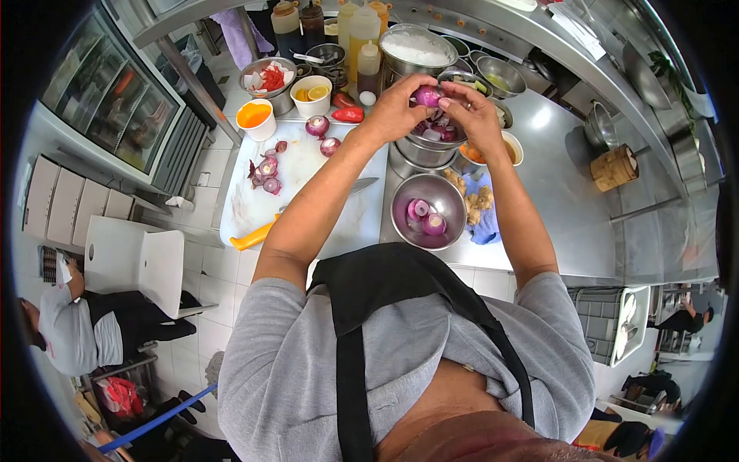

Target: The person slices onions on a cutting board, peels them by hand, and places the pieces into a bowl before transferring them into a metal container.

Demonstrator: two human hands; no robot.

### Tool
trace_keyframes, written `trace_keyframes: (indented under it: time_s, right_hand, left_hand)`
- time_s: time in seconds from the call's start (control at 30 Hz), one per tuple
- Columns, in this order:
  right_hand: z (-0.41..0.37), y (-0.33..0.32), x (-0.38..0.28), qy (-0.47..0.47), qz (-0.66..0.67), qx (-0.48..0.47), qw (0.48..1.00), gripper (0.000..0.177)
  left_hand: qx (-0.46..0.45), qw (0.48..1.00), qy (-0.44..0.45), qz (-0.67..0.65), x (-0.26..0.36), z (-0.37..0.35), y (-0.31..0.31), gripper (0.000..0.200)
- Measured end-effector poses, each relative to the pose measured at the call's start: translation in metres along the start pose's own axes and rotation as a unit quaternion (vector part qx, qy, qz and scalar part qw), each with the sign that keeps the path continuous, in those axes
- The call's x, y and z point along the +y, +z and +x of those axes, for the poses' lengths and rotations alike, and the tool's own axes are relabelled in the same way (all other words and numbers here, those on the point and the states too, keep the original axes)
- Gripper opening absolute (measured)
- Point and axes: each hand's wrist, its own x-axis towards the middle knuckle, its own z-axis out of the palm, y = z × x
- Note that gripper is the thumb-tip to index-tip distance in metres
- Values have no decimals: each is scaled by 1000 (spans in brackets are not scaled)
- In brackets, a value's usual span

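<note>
A red onion [428, 96] is held up between both hands, above a metal pot of onion skins [439, 131]. My left hand [399, 108] grips it from the left, while the fingertips of my right hand [471, 115] pinch at its right side. Whether the right fingers hold loose skin cannot be made out. Nearer my body, a steel bowl [428, 239] contains peeled onions [434, 224]. On the white cutting board [315, 165] are unpeeled onions [316, 125], a cluster of cut onion pieces [265, 174], and a knife [363, 185] with a yellow handle [254, 236], partly covered by my left forearm.
Ginger [481, 200] lies by a blue cloth [485, 223] right of the bowl. Red peppers [348, 115], an egg [367, 98], a tub of orange liquid [255, 115] and squeeze bottles [363, 35] stand behind the board. A seated person [85, 323] is at left.
</note>
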Motion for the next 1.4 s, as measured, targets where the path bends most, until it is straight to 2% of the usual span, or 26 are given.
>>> trace_keyframes:
  time_s: [0.17,0.23,0.33,0.43,0.67,1.07,1.23,1.33,1.4]
  right_hand:
    - [0,-4,6,-8,-8,13,1000,29]
    - [0,-6,12,-27,-33,17,999,25]
    - [0,-2,11,-107,-153,54,981,19]
    - [-3,0,-3,-169,-327,50,928,16]
    - [-4,4,-10,-191,-365,46,910,16]
    - [0,14,-15,-203,-416,40,885,9]
    - [5,13,-14,-188,-440,34,877,10]
    - [7,7,-8,-166,-418,39,892,9]
    - [7,2,0,-106,-353,59,928,10]
  left_hand:
    - [21,993,50,106,10,-2,-4,50]
    - [19,993,41,107,11,-3,-3,50]
    - [17,991,38,124,14,-4,-3,50]
    - [19,988,40,145,14,-5,-1,50]
    - [3,979,90,182,12,-5,-3,49]
    - [-14,959,106,263,25,-6,-4,50]
    - [-14,965,117,235,19,-7,-3,48]
    - [-16,978,94,186,23,-8,-3,47]
    - [-15,986,72,151,25,-9,-4,47]
